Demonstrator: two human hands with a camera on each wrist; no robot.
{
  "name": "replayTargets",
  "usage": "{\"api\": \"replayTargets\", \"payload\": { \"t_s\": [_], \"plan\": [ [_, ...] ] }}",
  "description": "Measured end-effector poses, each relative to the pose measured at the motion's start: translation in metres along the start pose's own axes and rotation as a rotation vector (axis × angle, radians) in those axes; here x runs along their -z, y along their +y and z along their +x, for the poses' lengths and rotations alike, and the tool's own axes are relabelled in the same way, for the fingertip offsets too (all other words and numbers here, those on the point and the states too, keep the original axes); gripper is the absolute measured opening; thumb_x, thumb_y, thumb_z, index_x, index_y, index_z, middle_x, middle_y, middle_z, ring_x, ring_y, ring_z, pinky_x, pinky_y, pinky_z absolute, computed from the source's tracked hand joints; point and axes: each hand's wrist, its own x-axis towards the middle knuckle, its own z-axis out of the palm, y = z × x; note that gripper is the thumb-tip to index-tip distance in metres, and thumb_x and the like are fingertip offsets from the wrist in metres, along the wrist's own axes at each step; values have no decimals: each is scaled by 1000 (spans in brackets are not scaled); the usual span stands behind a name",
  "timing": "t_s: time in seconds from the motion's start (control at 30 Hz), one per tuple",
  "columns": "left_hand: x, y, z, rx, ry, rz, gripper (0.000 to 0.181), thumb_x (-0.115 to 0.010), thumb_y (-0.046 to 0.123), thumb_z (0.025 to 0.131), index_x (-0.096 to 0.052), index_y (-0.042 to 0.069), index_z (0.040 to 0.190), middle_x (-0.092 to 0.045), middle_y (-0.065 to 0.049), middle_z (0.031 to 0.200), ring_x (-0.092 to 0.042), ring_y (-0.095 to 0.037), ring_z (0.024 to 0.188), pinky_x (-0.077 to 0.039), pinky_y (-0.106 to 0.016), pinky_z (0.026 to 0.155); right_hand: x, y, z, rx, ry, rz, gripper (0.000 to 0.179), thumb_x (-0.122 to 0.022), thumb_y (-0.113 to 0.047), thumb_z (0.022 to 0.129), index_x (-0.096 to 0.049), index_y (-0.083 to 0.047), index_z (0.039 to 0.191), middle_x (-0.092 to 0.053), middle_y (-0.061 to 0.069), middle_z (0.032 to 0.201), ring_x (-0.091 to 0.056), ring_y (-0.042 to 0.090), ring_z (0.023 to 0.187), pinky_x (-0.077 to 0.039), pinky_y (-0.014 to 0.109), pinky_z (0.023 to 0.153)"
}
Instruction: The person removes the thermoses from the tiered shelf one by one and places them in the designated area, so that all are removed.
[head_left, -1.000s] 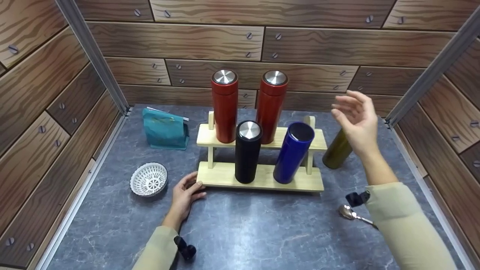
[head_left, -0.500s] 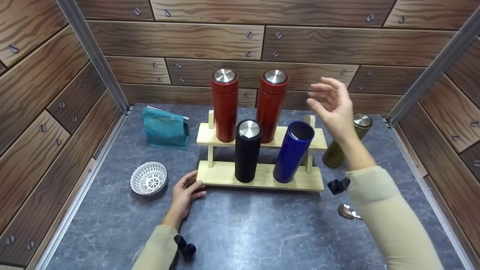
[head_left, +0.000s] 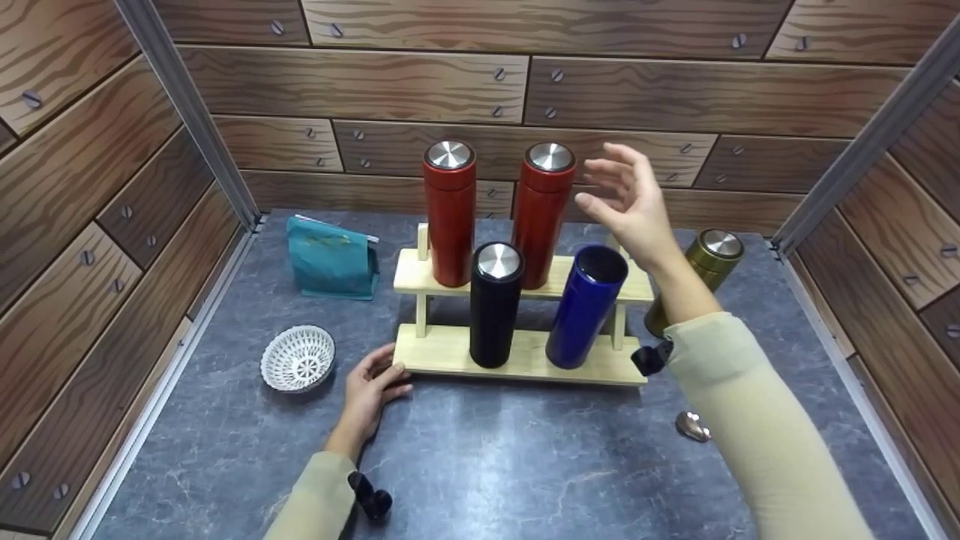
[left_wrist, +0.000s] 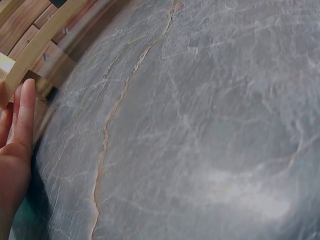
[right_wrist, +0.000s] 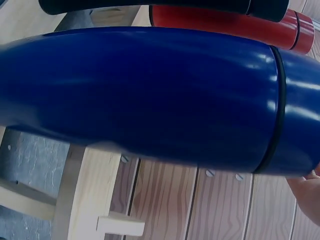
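Note:
A two-tier wooden rack (head_left: 525, 360) carries two red thermos bottles with silver lids; the left one (head_left: 450, 225) and the right one (head_left: 541, 225) stand on its upper tier. A black thermos (head_left: 495, 315) and a blue thermos (head_left: 585, 315) occupy the lower tier. My left hand (head_left: 369, 390) holds the lower board's left front corner, thumb on top; the left wrist view shows its fingers (left_wrist: 26, 110) against the wood. My right hand (head_left: 630, 206), fingers spread and loosely bent, hovers beside the right red thermos with nothing in it. The blue thermos (right_wrist: 150, 100) fills the right wrist view.
An olive-green thermos (head_left: 716, 259) stands right of the rack, partly behind my right forearm. A spoon (head_left: 691, 426) lies near that sleeve, its handle hidden. At left are a teal pouch (head_left: 330, 259) and a white woven basket (head_left: 271, 364). Wood-patterned walls enclose the grey marbled table.
My right hand has moved left and slightly farther back, from over the olive thermos to beside the right red thermos, uncovering the olive thermos's lid. My left hand stays put at the rack.

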Motion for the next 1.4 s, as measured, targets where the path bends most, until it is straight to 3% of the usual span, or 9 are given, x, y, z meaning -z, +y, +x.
{"api": "replayTargets", "payload": {
  "t_s": [0.43, 0.63, 0.9, 1.1, 1.4],
  "plan": [
    [1, 2, 0, 6, -1, 2, 51, -67, -1, 82, -47, -4, 129, -53, -17, 113, -62, -26, 83, -59, -41, 71, -15, 1, 24, -134, -68, -104, 77, -78, -10, 75, -34, -10, 138, -47, 15, 129, -48, 28, 115, -44, 41, 97],
    [0, 2, 2, 4, -8, 11, 50, -67, 0, 83, -48, -3, 129, -53, -18, 114, -62, -27, 83, -59, -42, 70, -18, 5, 29, -181, -61, -124, 82, -80, -12, 72, -32, -10, 138, -47, 16, 126, -51, 26, 110, -48, 37, 91],
    [1, 1, 3, 5, -3, 15, 49, -67, 1, 82, -49, -1, 128, -54, -18, 115, -62, -27, 83, -59, -41, 68, -27, 4, 29, -158, -85, -202, 77, -80, -6, 70, -37, -4, 134, -50, 15, 121, -52, 24, 105, -52, 31, 80],
    [0, -1, 2, 7, 7, 12, 49, -68, 0, 82, -50, -1, 127, -54, -17, 114, -62, -26, 83, -59, -42, 69, -33, -14, 22, -142, -38, -214, 69, -80, -5, 69, -44, -1, 128, -58, 13, 115, -55, 24, 100, -51, 30, 80],
    [1, 0, 2, 2, 1, 7, 50, -68, 0, 81, -49, -3, 127, -54, -18, 113, -62, -27, 82, -59, -41, 67, -23, -16, 19, -124, 39, -206, 68, -83, -5, 66, -49, -4, 124, -61, 11, 112, -56, 23, 96, -50, 31, 78]
  ]
}}
